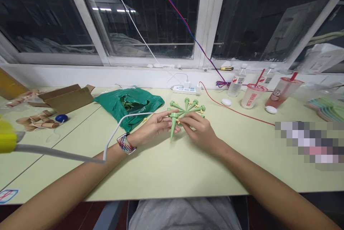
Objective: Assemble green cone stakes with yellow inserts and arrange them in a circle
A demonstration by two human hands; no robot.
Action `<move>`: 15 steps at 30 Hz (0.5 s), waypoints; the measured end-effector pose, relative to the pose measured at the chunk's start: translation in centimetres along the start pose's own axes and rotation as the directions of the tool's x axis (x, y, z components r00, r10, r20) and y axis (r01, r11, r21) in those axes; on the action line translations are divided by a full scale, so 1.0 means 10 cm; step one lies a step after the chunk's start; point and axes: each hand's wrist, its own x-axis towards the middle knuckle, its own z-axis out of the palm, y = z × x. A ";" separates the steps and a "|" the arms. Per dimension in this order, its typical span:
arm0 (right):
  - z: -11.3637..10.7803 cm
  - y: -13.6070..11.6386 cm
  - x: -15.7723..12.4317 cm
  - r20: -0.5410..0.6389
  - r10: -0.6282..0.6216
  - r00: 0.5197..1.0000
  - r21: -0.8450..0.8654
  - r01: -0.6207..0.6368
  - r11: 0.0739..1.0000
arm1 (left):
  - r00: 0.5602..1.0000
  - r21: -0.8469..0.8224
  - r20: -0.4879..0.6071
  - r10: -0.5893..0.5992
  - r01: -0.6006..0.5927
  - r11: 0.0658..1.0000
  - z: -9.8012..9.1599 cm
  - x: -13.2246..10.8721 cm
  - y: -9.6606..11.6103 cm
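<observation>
Loose green plastic spike (173,127) stands nearly upright, tip down and slightly tilted, just above the surface (161,174), with its wide end level with the left hand (158,127). Left hand looks closed on it near the top, fingers stretched across from the left, wrist raised. Behind it, more green spikes (188,109) fan out in a star, points meeting at the middle, with small yellow pieces (189,103) among them. Right hand (201,130) is curled in over the star's middle, fingertips (185,117) at the hub, pressed close. Can't tell if it's gripping a spike or a yellow piece (fingers hide the contact). Both forearms angle in from the near edge. Watch with a multicolored band (125,144) on left wrist; white cable (115,126) runs just over that forearm.

Nearby: green plastic bag (129,104) left of the star, flat cardboard box (64,99) beyond it, blue cap (61,118) beside it. Power strip (185,90) behind the star; red wire (236,110) runs right. Far right: water bottle (236,83), two plastic cups (252,95).
</observation>
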 end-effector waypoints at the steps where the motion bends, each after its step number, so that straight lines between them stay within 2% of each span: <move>1: -0.01 0.00 0.00 0.027 -0.034 0.999 -0.034 0.035 0.999 | 1.000 -0.006 0.007 -0.011 0.011 1.000 -0.01 0.00 0.00; 5: -0.06 0.00 0.02 0.120 -0.202 0.972 -0.200 0.223 0.954 | 0.995 0.007 0.078 -0.068 0.068 0.998 -0.06 -0.02 0.02; 8: -0.05 -0.02 0.02 0.118 -0.305 0.945 -0.269 0.327 0.906 | 0.990 0.032 0.118 -0.083 0.079 0.996 -0.06 -0.04 0.04; 10: -0.03 -0.03 0.01 0.106 -0.305 0.946 -0.267 0.323 0.908 | 0.990 0.054 0.120 -0.068 0.062 0.997 -0.04 -0.06 0.06; 15: 0.01 -0.04 -0.02 0.091 -0.177 0.980 -0.156 0.189 0.969 | 0.994 0.161 0.108 -0.034 0.017 0.987 0.02 -0.08 0.08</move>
